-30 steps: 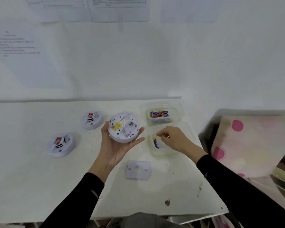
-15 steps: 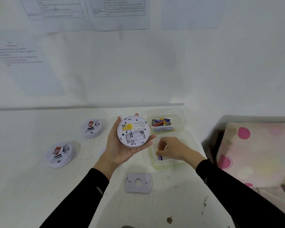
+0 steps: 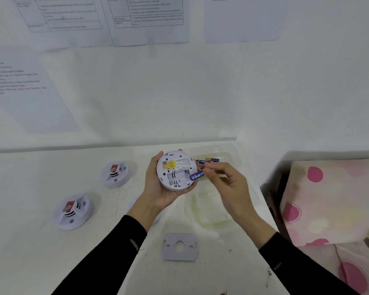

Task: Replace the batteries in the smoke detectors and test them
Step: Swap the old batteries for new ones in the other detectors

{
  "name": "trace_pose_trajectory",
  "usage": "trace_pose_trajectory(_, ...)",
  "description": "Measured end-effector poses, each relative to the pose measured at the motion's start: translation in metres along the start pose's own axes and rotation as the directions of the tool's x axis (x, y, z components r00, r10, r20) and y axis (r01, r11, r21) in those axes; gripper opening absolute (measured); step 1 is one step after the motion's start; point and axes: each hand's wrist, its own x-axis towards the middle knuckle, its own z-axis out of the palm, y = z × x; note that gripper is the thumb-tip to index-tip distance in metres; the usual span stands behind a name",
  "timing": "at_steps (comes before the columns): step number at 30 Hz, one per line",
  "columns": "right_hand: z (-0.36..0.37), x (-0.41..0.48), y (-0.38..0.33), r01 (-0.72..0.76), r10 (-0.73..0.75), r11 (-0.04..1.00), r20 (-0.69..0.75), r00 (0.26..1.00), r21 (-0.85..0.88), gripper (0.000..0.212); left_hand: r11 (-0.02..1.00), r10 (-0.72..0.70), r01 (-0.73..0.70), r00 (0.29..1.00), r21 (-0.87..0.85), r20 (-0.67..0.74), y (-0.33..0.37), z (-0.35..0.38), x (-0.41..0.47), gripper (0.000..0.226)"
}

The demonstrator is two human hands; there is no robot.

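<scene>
My left hand holds a round white smoke detector above the table, back side facing me, with a yellow label and an open battery bay. My right hand pinches a blue battery whose free end touches the right edge of the bay. Several more batteries lie in a clear tray behind the detector. A second clear tray sits below my right hand. Two more detectors rest on the table to the left.
A grey mounting plate lies flat on the white table near me. Printed sheets hang on the wall behind. A pink dotted cloth covers something right of the table edge.
My right hand lifted a blue battery out of the near tray and brought it up to the detector's bay. My left hand raised the detector and tilted its back toward me.
</scene>
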Motion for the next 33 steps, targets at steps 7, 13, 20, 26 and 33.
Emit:
trace_pose_trajectory(7,0.011,0.004,0.004,0.098,-0.089,0.979,0.058,0.994,-0.178,0.010,0.998,-0.056,0.056,0.998,0.021,0.018,-0.002,0.011,0.007,0.047)
trace_pose_trajectory(13,0.010,0.015,0.011,0.265,-0.247,0.900,0.095,0.964,-0.347,0.011,0.997,-0.061,0.059,0.998,0.056,0.031,0.001,0.015,0.010,0.048)
trace_pose_trajectory(20,0.006,0.022,0.022,0.389,-0.339,0.781,0.192,0.921,-0.489,0.019,0.994,-0.066,0.068,0.998,0.086,-0.024,0.000,0.015,0.013,0.051)
trace_pose_trajectory(26,0.000,0.022,0.028,0.429,-0.327,0.724,0.278,0.903,-0.541,0.018,0.993,-0.107,0.108,0.994,0.039,-0.014,-0.012,0.010,0.014,0.047)
trace_pose_trajectory(33,-0.053,0.035,0.031,0.136,-0.311,0.359,0.019,0.950,-0.923,0.013,0.995,-0.099,0.098,0.993,0.026,0.065,-0.004,0.016,0.016,0.044)
